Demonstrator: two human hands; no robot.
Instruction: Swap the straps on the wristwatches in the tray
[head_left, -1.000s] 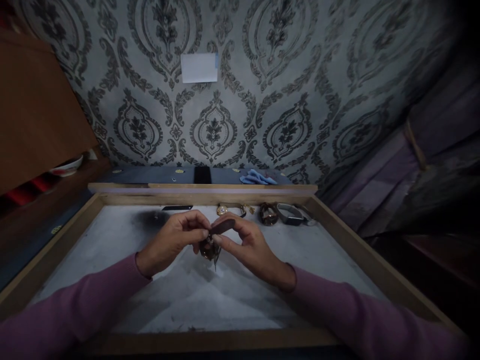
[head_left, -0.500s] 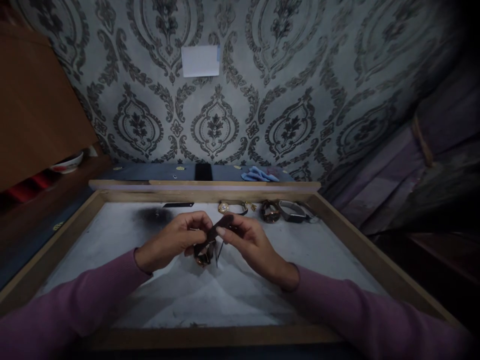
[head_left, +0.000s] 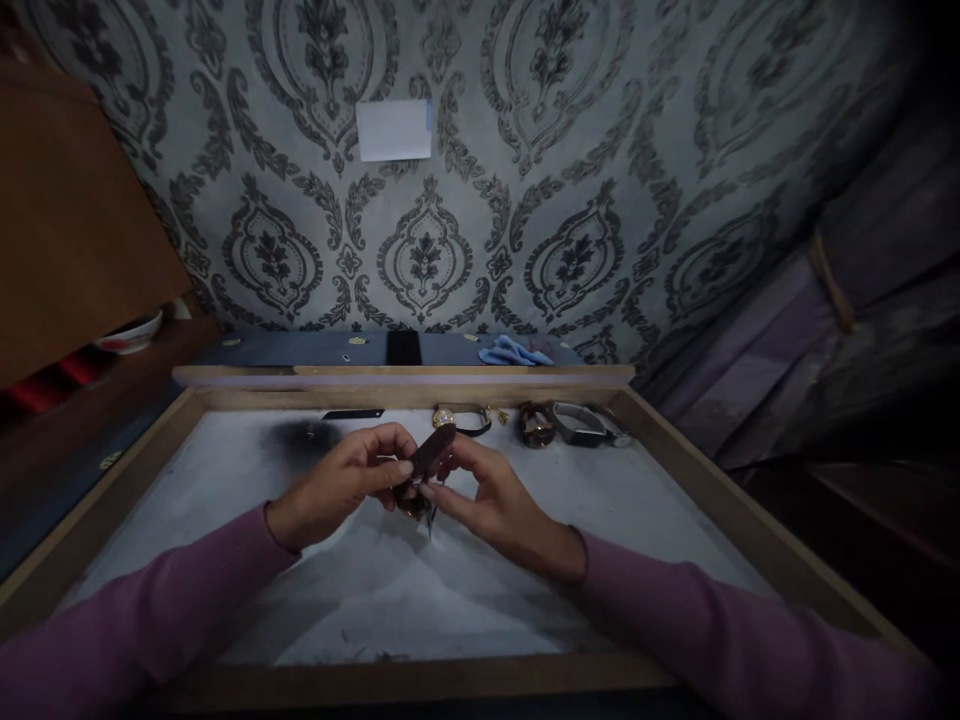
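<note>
Between my two hands, a little above the white board, is a wristwatch with a dark brown strap and a gold-toned case below. My left hand is closed, thumb and fingers pinching the strap from the left. From the right, my right hand pinches the watch near where strap and case meet, thumb in front. The strap end points up and to the right. A thin dark piece hangs under the watch; I cannot make out what it is. My fingers hide much of the case.
Along the far side of the wooden frame lie a black blade-like strip, a gold watch, a small gold piece, a brown watch and a grey-banded watch. Beyond are a black phone-like slab and blue cloth.
My right fingers have slid down from the strap's upper end to near the case. The strap end now stands free and steeper. My left hand keeps its pinch.
</note>
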